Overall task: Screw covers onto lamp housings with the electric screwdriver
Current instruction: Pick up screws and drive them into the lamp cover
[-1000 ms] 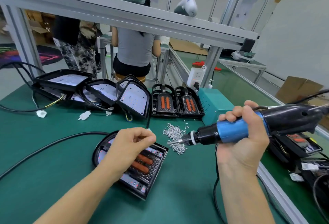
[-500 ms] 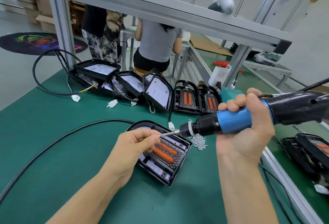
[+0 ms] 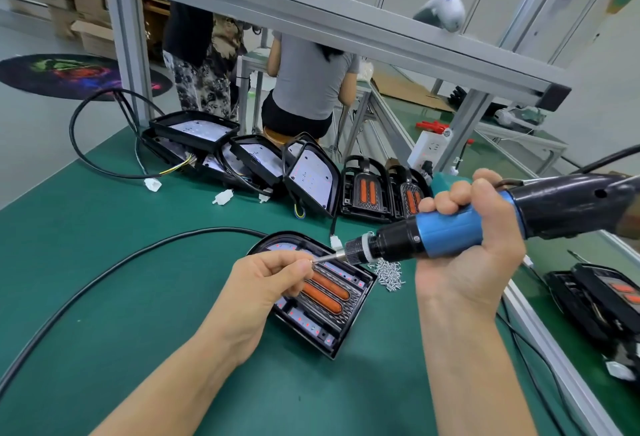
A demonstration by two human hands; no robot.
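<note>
A black lamp housing with a cover bearing two orange strips lies on the green mat in front of me. My right hand grips the blue-and-black electric screwdriver, held nearly level, bit pointing left. My left hand hovers over the housing and pinches something small at the bit's tip; it looks like a screw, mostly hidden by my fingertips. A heap of loose silver screws lies just right of the housing.
Open housings with white LED boards lean at the back left, two covered housings beside them. More black lamp parts sit right of the metal rail. A thick black cable curves across the mat. People stand behind the aluminium frame.
The screwdriver's bit has come left from above the screw heap to my left fingertips, which now pinch at its tip. My view has turned left and moved closer.
</note>
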